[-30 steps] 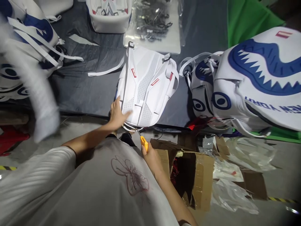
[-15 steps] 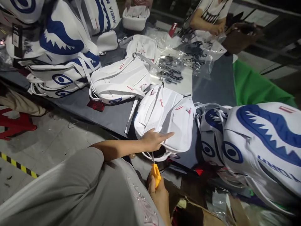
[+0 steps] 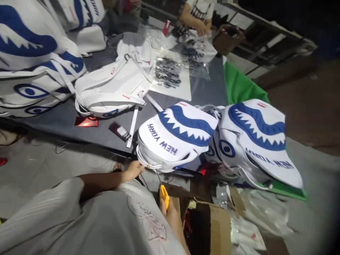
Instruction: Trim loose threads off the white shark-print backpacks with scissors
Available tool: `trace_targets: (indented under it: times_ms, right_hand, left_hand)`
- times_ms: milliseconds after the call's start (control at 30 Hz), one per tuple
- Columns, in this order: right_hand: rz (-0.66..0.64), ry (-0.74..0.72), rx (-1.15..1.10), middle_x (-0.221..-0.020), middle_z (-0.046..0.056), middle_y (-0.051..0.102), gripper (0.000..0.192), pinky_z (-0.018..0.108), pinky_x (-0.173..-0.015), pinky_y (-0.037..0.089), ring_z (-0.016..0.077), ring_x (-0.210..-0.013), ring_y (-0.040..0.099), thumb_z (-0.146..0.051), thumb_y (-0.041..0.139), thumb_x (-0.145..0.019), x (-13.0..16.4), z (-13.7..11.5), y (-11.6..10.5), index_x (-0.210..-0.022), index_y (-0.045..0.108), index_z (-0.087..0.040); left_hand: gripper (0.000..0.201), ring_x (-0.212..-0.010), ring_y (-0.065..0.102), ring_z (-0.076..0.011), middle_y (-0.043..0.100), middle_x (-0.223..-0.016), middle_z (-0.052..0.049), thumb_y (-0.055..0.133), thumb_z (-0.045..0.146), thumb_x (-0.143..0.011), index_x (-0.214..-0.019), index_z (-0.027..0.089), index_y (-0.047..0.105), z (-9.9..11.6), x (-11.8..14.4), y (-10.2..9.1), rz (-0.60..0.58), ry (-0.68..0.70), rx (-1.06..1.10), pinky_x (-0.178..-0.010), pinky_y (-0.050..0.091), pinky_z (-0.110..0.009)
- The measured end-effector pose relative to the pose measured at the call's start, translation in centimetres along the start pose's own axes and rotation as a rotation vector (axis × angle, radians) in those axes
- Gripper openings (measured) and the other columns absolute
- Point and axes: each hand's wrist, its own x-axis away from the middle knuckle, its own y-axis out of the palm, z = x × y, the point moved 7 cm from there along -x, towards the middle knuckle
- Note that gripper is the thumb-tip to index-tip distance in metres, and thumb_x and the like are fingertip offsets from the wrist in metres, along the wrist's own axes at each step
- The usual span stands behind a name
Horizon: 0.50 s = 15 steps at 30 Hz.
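White-and-blue, the shark-print backpack (image 3: 176,136) lies at the table (image 3: 66,122) edge, left hand (image 3: 132,170) pinching its lower rim, right hand (image 3: 170,212) closed around orange-handled snips (image 3: 164,194); keeping the rim taut should steady any trimming.

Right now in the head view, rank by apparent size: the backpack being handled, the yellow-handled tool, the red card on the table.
1. Backpack, by far largest.
2. Red card.
3. Yellow-handled tool, partly hidden in the right hand; unsure against the card.
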Motion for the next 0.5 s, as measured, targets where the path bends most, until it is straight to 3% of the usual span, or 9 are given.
trace_targets:
  times_ms: [67, 133, 200, 267, 367, 433, 500]
  right_hand:
    - [0.018, 0.076, -0.063, -0.070, 0.007, 0.066, 0.048, 0.029, -0.055, 0.039, 0.0250, -0.066, 0.065, -0.052, 0.030, -0.093, 0.5, 2.7, 1.4, -0.109, 0.060, -0.018]
    - [0.027, 0.128, -0.124, -0.069, 0.007, 0.065, 0.049, 0.030, -0.055, 0.039, 0.0258, -0.065, 0.065, -0.055, 0.032, -0.091, 1.1, 4.8, 2.3, -0.106, 0.059, -0.017]
    - [0.009, 0.136, -0.188, -0.069, 0.007, 0.065, 0.051, 0.030, -0.055, 0.040, 0.0253, -0.064, 0.064, -0.059, 0.034, -0.088, 1.5, 5.6, 2.8, -0.105, 0.059, -0.017]
    - [0.002, 0.128, -0.254, -0.069, 0.006, 0.066, 0.055, 0.030, -0.054, 0.040, 0.0244, -0.062, 0.064, -0.062, 0.034, -0.088, 1.6, 5.5, 2.8, -0.109, 0.059, -0.017]
    - [0.023, 0.092, -0.329, -0.069, 0.006, 0.066, 0.060, 0.030, -0.053, 0.040, 0.0250, -0.061, 0.063, -0.063, 0.034, -0.089, 1.6, 4.2, 2.4, -0.114, 0.059, -0.015]
    - [0.061, 0.032, -0.392, -0.074, 0.007, 0.067, 0.062, 0.031, -0.055, 0.043, 0.0255, -0.064, 0.064, -0.064, 0.035, -0.089, 1.7, 3.1, 2.1, -0.117, 0.060, -0.014]
    - [0.151, -0.011, -0.454, -0.081, 0.007, 0.069, 0.061, 0.031, -0.060, 0.046, 0.0251, -0.069, 0.065, -0.062, 0.037, -0.091, 2.2, 2.3, 1.5, -0.121, 0.060, -0.014]
  left_hand:
    - [0.019, -0.096, 0.066, -0.0276, 0.071, -0.087, -0.011, 0.059, 0.026, -0.085, -0.094, 0.014, 0.070, -0.2, 0.4, -2.9, -0.009, 0.141, -0.226, -0.093, 0.051, -0.047]
    - [0.037, -0.125, 0.053, -0.0316, 0.065, -0.124, -0.015, 0.062, 0.026, -0.084, -0.120, 0.017, 0.065, 3.1, 0.1, -4.7, 0.001, 0.477, -0.592, -0.108, 0.039, -0.050]
    - [0.067, -0.144, 0.029, -0.0345, 0.039, -0.153, -0.016, 0.069, 0.022, -0.080, -0.143, 0.020, 0.047, 6.7, -1.3, -4.3, -0.061, 0.813, -0.975, -0.117, 0.025, -0.054]
    - [0.080, -0.148, 0.020, -0.0367, 0.029, -0.159, -0.016, 0.071, 0.015, -0.075, -0.148, 0.021, 0.040, 9.2, -4.2, -3.3, -0.191, 0.957, -1.225, -0.117, 0.021, -0.057]
    - [0.057, -0.138, 0.042, -0.0319, 0.054, -0.142, -0.014, 0.066, 0.008, -0.075, -0.130, 0.023, 0.061, 12.2, -8.3, -1.7, -0.430, 1.024, -1.402, -0.111, 0.032, -0.047]
    - [0.036, -0.113, 0.062, -0.0254, 0.071, -0.114, -0.010, 0.063, 0.008, -0.075, -0.106, 0.023, 0.073, 14.4, -9.5, -0.6, -0.549, 1.009, -1.412, -0.098, 0.043, -0.036]
    - [0.022, -0.088, 0.067, -0.0195, 0.074, -0.088, -0.004, 0.062, 0.012, -0.077, -0.091, 0.023, 0.075, 17.8, -9.9, -0.1, -0.489, 0.963, -1.271, -0.078, 0.046, -0.027]
